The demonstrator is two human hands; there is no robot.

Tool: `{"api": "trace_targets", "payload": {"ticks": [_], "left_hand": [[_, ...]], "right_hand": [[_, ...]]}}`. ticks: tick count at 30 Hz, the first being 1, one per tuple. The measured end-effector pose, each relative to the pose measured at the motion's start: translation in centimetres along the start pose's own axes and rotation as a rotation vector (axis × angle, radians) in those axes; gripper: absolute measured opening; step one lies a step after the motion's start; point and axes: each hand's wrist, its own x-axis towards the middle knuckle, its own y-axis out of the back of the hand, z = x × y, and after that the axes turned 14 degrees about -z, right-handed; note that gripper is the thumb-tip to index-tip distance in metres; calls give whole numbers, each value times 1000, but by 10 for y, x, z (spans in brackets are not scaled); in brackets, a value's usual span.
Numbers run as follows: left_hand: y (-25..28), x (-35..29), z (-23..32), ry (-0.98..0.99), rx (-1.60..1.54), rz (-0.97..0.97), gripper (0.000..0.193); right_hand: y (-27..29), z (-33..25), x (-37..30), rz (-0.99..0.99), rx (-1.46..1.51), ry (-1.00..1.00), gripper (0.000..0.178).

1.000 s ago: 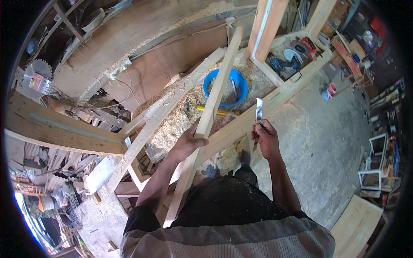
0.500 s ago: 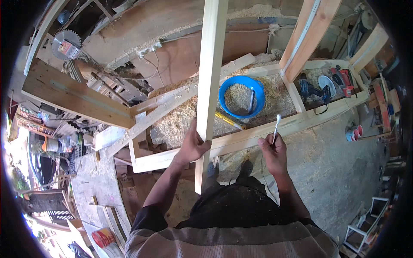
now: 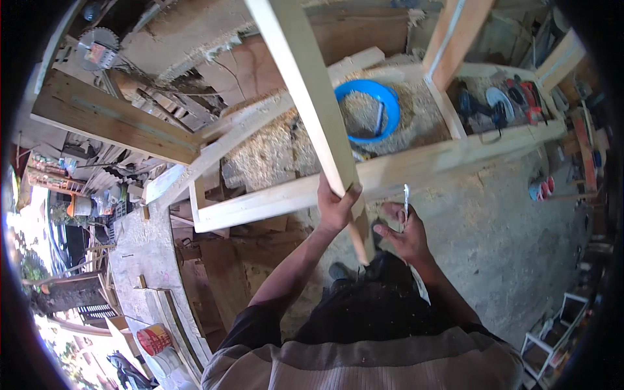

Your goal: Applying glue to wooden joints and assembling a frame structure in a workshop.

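My left hand (image 3: 338, 207) is closed around the lower part of a long pale wooden beam (image 3: 305, 84), which leans with its top to the far left. The beam's lower end hangs near my legs, in front of a wooden frame's near rail (image 3: 260, 207). To the right, my right hand (image 3: 409, 235) holds a slim, white-tipped stick (image 3: 407, 195) upright between its fingers. Its thumb and some fingertips reach toward the beam, apart from it as far as I can see. What kind of stick it is, I cannot make out.
Inside the frame, a blue basin (image 3: 394, 120) with shavings and a silvery cylinder stands on sawdust (image 3: 260, 156). Power tools (image 3: 497, 112) lie in the right compartment. Wooden posts (image 3: 455, 39) rise beyond. A red bucket (image 3: 154, 339) is at lower left, a white stepladder (image 3: 552, 341) lower right.
The beam's lower end has shifted right with my left hand, and the beam now tilts left at the top. My right hand has come closer to it with the stick, its fingers looser.
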Motion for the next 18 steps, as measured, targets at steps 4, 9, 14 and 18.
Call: {"api": "trace_targets", "payload": {"ticks": [4, 9, 14, 18], "left_hand": [[-32, -42, 18, -34, -329, 3, 64], [-14, -111, 54, 59, -409, 108, 66], [38, -164, 88, -49, -311, 3, 64], [158, -185, 168, -248, -518, 411, 70]], "right_hand": [[-11, 5, -51, 8, -111, -13, 93], [-39, -17, -111, -66, -195, -71, 75], [-48, -10, -131, -40, 126, 155, 47], [0, 6, -112, 25, -530, 473, 48]]}}
